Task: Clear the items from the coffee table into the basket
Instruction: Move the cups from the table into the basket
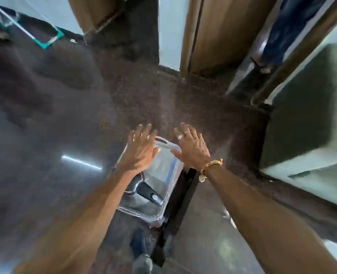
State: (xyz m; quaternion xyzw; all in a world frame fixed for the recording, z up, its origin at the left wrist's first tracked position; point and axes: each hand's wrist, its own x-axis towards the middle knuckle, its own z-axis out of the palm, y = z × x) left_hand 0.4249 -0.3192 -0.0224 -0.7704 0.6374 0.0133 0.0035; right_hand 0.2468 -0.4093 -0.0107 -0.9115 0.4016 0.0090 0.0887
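Though motion blur softens everything, a dark brown speckled stone floor (144, 95) fills most of the view, and the clear rectangular plastic basket (140, 212) sits low at centre. The left hand (142, 151) and right hand (191, 149) hover over its far end, fingers spread and gripping nothing. A black-and-silver handled object (145, 191) lies inside the basket.

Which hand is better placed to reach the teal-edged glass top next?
Probably the left hand: open, empty, nearer the glass top. The right hand, also open, hangs by the basket, farther away.
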